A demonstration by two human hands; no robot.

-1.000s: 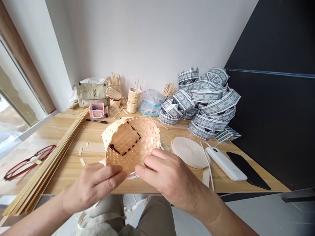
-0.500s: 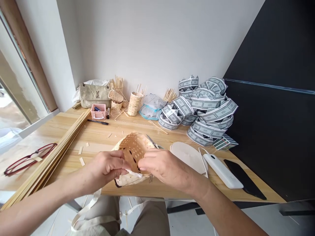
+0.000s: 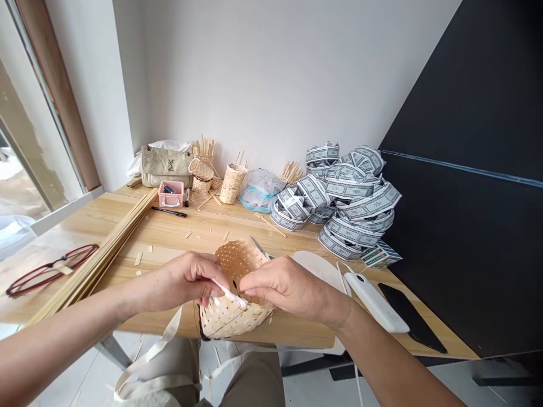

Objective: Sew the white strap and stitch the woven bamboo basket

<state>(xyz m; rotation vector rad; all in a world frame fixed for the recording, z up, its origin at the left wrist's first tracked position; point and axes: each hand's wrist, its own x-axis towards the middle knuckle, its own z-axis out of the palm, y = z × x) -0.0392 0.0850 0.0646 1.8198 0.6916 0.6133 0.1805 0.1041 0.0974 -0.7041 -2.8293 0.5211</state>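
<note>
A woven basket (image 3: 237, 322) of pale bamboo strips lies tilted at the table's front edge, its opening turned up toward me and a dark cord along its lower left edge. Over its near rim, my left hand (image 3: 193, 280) pinches a twisted white fabric strip (image 3: 233, 298) between thumb and fingers. My right hand (image 3: 282, 288) is closed in a pinch just right of the strip's end; whatever lies between its fingertips is too small to make out. A cream ribbon (image 3: 167, 333) hangs below my left wrist and drapes over my lap.
Scissors (image 3: 259, 247) lie behind the basket. A white round piece (image 3: 316, 265), a power bank (image 3: 377, 302) and a black phone (image 3: 413, 316) lie right. Long bamboo strips (image 3: 106, 243) and red glasses (image 3: 51, 271) are left. Small baskets (image 3: 232, 183) and patterned ribbon rolls (image 3: 356, 198) stand behind.
My left hand has lifted slightly with the white strip, showing more of it. The basket has tipped so more of its near outer side shows. The view has shifted slightly.
</note>
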